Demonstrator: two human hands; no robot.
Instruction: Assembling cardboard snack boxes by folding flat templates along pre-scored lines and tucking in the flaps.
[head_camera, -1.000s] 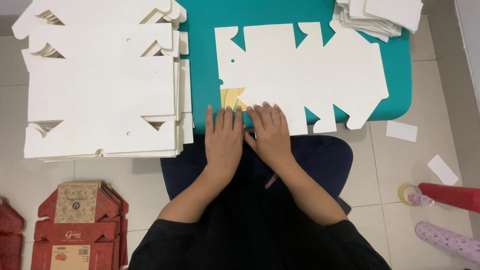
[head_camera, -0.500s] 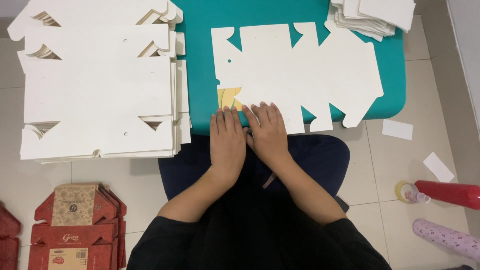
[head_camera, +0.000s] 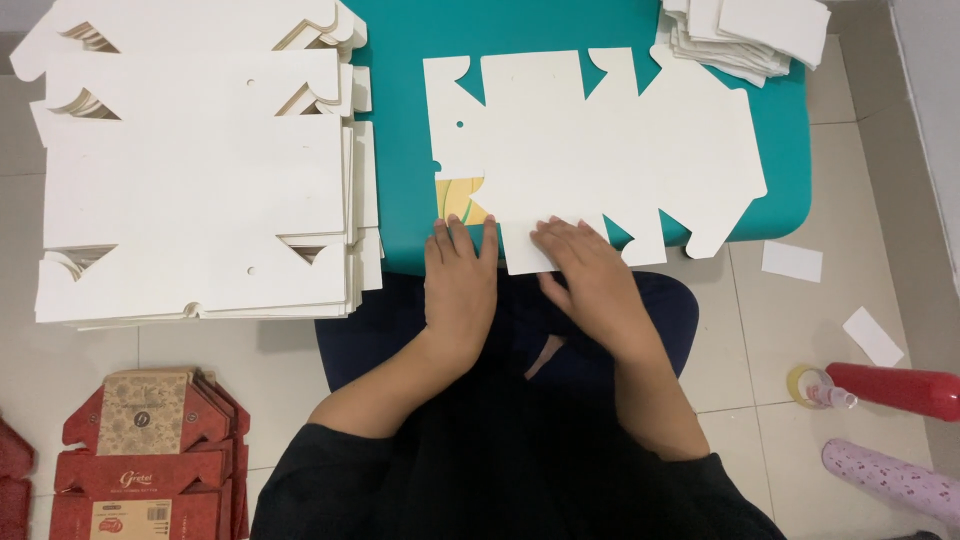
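Head view: one camera looks straight down on a seated person at a teal worktop (head_camera: 400, 150).
Flat box blank: a white die-cut card sheet (head_camera: 590, 150) lies printed side down across the middle of the worktop, its notched flaps pointing toward the person; a yellow-printed corner (head_camera: 460, 198) shows at its near left edge.
Left hand: the left hand (head_camera: 462, 275) lies flat, fingers together and stretched out, palm down at the worktop's near edge, fingertips just at the yellow corner; it clamps nothing.
Right hand: the right hand (head_camera: 585, 265) lies flat with fingers slightly spread, pressing on the near centre flap (head_camera: 525, 245) of the blank; nothing is gripped.
Step in hand: by my reading, the near flap is being pressed down along its crease, both palms bearing on the edge.
Next move calls for: probably a firm, even push along the fold line, with the sheet kept from sliding on the smooth worktop.
Stack at left: a tall pile of the same white blanks (head_camera: 200, 170) sits beside the worktop, well apart from the hands.
Stack at far right: a smaller heap of white card pieces (head_camera: 750, 35) rests on the worktop's far corner.
Floor: red printed folded boxes (head_camera: 150, 460) lie at lower left; a red roll (head_camera: 895, 388), a tape ring (head_camera: 805, 385) and a pink patterned roll (head_camera: 890, 480) lie at lower right, with white scraps (head_camera: 792, 260) nearby.
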